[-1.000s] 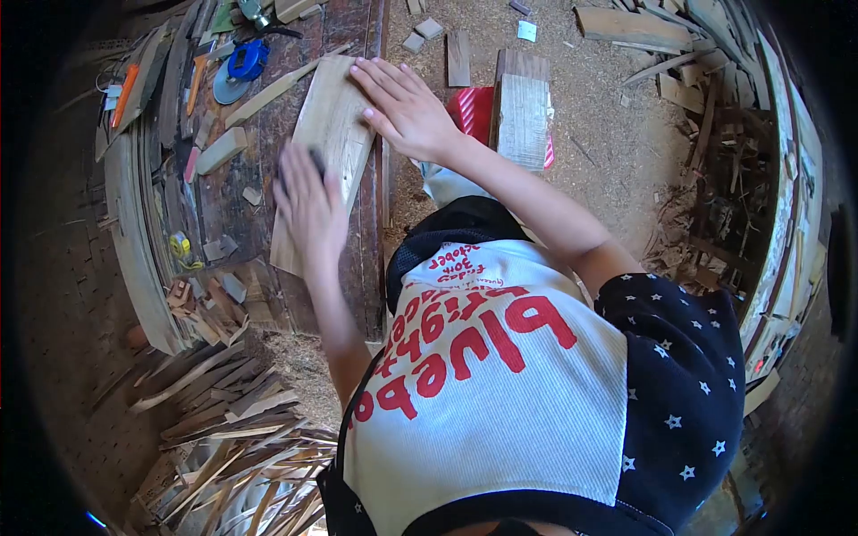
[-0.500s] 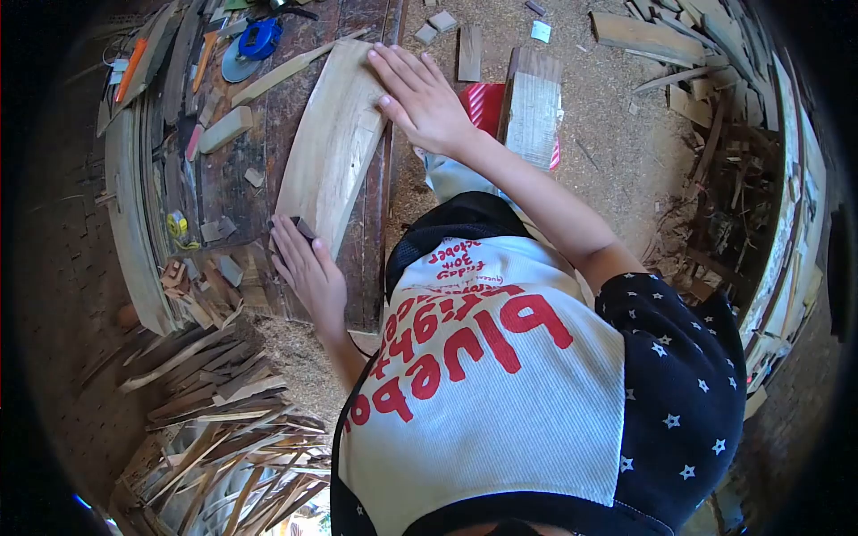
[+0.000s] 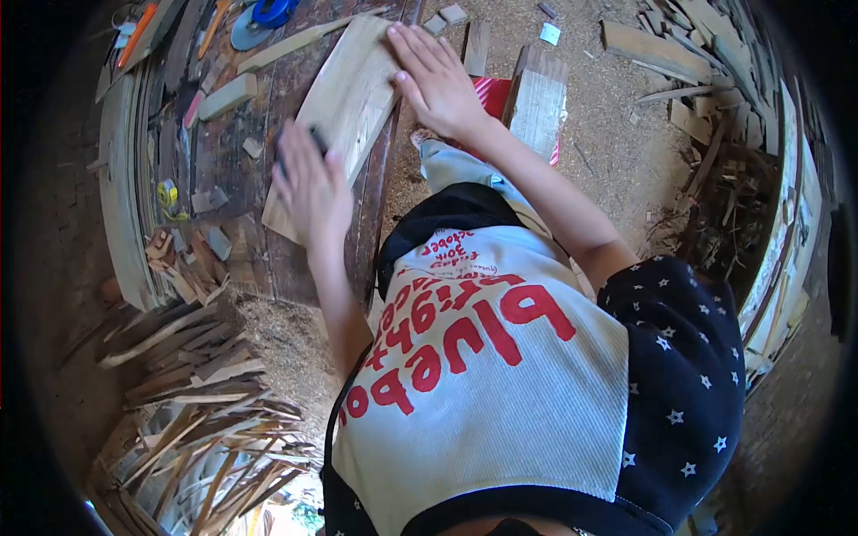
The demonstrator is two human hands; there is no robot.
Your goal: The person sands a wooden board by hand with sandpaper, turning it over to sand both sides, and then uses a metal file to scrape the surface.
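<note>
A long pale wooden board point(image 3: 349, 85), slightly curved in outline, lies at a slant on the dark plank workbench point(image 3: 268, 147). My left hand point(image 3: 315, 188), smeared by motion, is over the board's middle. Under its fingers sits a small dark block point(image 3: 318, 137), mostly hidden, which the hand grips against the wood. My right hand point(image 3: 438, 85) rests flat at the board's far right edge, its fingers stretched out and the fingertips touching the wood.
On the bench lie a narrow wood strip point(image 3: 304, 43), a pale block point(image 3: 228, 96), a blue tape measure point(image 3: 273, 11) and a yellow tape point(image 3: 168, 192). Right of the bench stands a thick timber piece point(image 3: 536, 103). Scrap piles point(image 3: 206, 375) lie lower left; more offcuts point(image 3: 657, 51) lie right.
My left hand and the dark block have moved from the board's near end up to its middle. My right hand stays at the far edge. The whole view has shifted slightly.
</note>
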